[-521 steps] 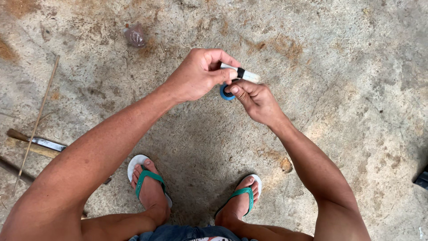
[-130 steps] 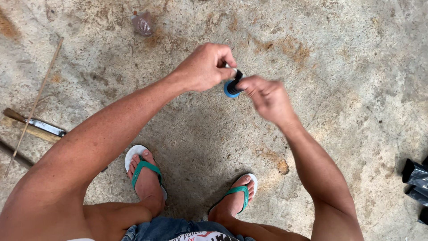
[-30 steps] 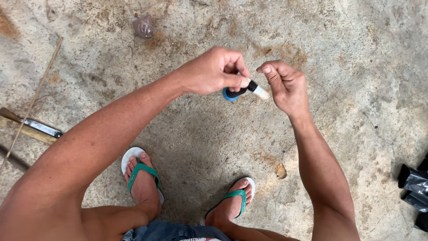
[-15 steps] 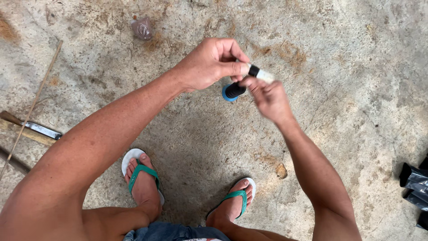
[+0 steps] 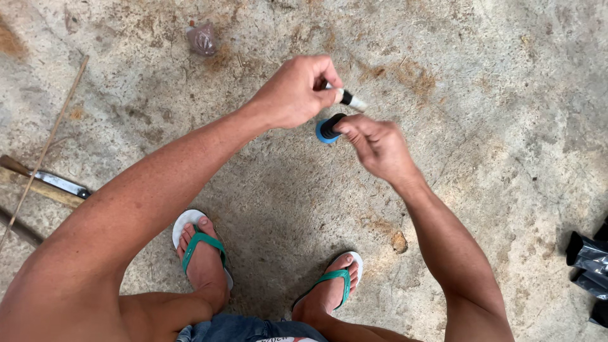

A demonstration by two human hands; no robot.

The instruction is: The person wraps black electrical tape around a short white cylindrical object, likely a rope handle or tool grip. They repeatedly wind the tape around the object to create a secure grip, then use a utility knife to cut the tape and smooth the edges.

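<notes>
A: State the grip of each hand.
B: Left hand (image 5: 294, 92) is closed around a thin white stick (image 5: 352, 101). Right hand (image 5: 378, 144) pinches a roll of tape (image 5: 328, 128), blue-rimmed with a black centre.
A: Location of the roll?
B: Just below the stick, between both hands, above the concrete floor (image 5: 506, 95).

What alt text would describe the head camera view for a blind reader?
Seen from above, the left hand holds a thin white stick while the right hand grips a blue-and-black tape roll over a stained concrete floor.
</notes>
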